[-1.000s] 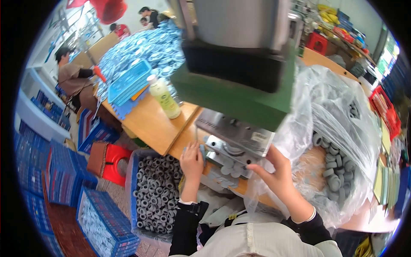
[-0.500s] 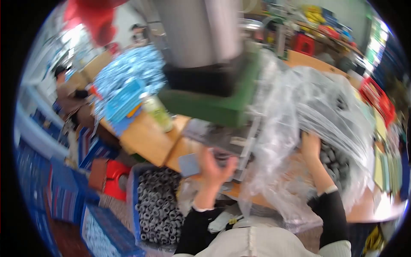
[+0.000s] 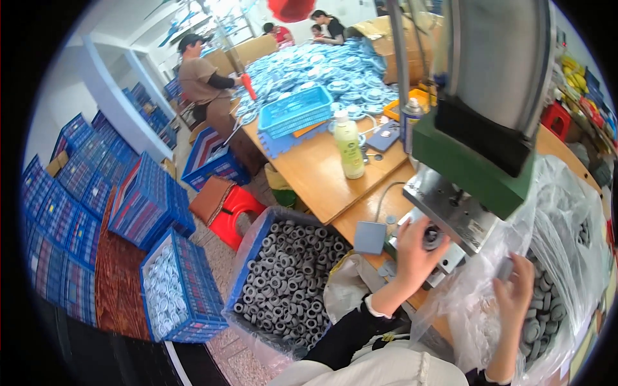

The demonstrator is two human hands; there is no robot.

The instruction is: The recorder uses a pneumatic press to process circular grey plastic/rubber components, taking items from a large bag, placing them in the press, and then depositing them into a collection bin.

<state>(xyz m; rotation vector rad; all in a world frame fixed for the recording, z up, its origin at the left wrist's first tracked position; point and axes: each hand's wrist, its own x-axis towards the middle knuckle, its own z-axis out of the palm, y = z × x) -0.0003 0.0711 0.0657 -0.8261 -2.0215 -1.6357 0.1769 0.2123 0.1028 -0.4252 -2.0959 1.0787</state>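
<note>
My left hand (image 3: 415, 254) is at the lower plate of a bench press (image 3: 473, 167), thumb and fingers closed around a dark grey ring (image 3: 432, 238) beneath the metal upper block (image 3: 444, 207). My right hand (image 3: 516, 289) is raised beside a clear plastic bag (image 3: 570, 193), pinching a small grey round piece (image 3: 504, 269). Inside the bag lie many similar grey pieces (image 3: 541, 321). A blue bin (image 3: 241, 273) lined with plastic stands to the left of my left arm, filled with grey rings (image 3: 290, 276).
A grey square pad (image 3: 370, 238) lies left of the press. Beyond it stand a yellow-green bottle (image 3: 348, 148), a spray can (image 3: 411, 122) and a light-blue basket (image 3: 296, 112). Blue crates (image 3: 151, 199) and a red stool (image 3: 243, 209) are at left. A co-worker (image 3: 206, 77) stands by a heap of light-blue parts (image 3: 315, 71).
My view has swung left, bringing the crates and bin further into sight. My right hand has come out of the bag with a grey piece. My left hand remains by the press.
</note>
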